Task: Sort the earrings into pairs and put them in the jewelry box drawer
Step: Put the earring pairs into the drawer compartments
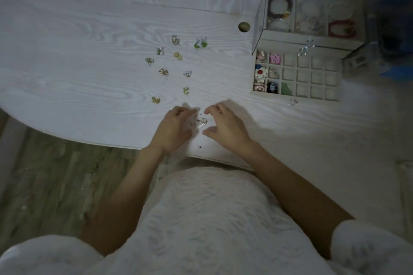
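- Grip: left hand [173, 128] and right hand [225, 126], fingers curled, flank a clear, wire-hooked pair of earrings [199, 121] near the table's front edge; in this dim view I cannot tell whether either hand pinches them.
- Remaining stock: small gold, green and clear earrings [176, 56], scattered farther back.
- Destination: cream jewelry box [312, 39] with its gridded drawer [310, 95] pulled open, left compartments filled.
- Risk: hooks may tangle; a pulled piece could skid off the near edge.
- Surface: white wood-grain table [78, 73]; wood-plank floor [55, 174] below.
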Tool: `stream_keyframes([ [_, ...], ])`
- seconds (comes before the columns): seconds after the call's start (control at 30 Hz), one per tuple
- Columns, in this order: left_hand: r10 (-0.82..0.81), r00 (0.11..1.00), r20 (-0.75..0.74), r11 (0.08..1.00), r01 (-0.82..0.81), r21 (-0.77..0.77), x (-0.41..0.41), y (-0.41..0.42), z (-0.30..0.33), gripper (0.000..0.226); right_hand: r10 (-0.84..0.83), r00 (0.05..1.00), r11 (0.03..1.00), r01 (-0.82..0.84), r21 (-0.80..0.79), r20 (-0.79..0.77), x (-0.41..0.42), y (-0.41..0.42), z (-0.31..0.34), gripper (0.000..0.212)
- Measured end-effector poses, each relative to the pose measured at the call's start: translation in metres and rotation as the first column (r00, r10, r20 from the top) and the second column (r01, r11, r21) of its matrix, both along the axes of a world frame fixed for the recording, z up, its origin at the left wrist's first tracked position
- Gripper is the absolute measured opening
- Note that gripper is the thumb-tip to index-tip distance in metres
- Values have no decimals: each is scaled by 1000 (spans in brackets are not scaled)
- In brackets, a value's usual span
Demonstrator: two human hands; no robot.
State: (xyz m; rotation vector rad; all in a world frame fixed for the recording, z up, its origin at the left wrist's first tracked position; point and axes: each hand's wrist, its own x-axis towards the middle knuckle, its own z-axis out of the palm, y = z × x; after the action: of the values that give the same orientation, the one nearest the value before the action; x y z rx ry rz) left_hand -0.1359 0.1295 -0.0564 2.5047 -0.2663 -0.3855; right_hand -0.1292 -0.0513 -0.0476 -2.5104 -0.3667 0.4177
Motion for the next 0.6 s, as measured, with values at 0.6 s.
stream_keyframes([
  [0.6, 9, 997, 79, 1000, -9, 3, 18, -20, -1, 12, -193, 963, 979, 203, -33, 187, -4, -33, -15, 8],
])
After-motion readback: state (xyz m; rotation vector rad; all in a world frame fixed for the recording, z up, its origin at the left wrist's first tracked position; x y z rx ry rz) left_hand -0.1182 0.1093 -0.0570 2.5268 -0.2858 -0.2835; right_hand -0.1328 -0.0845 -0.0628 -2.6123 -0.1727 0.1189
